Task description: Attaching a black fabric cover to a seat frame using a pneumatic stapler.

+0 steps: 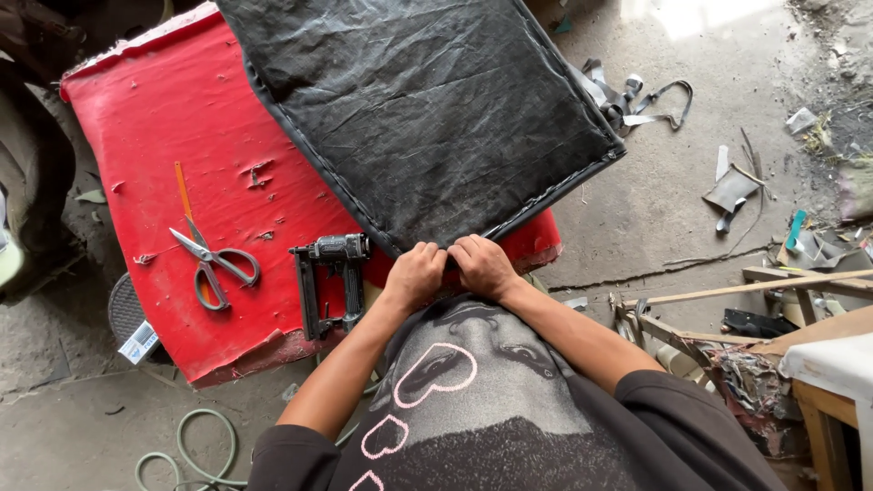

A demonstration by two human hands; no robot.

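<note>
left hand (pixel 414 275) and right hand (pixel 484 265): both closed on near corner of black cushion (pixel 427 109) | cushion: creased dark cloth, piped edge, lying on red table (pixel 209 173) | nearby: staple gun (pixel 329 282), scissors (pixel 215 262)

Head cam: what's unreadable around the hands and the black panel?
- Fingertips of left hand and right hand: curled over the black panel corner, grip hidden.
- Panel's top: cut off by the frame edge.
- Red table surface beneath the panel: covered.
- Staple gun hose connection: not visible.
</note>
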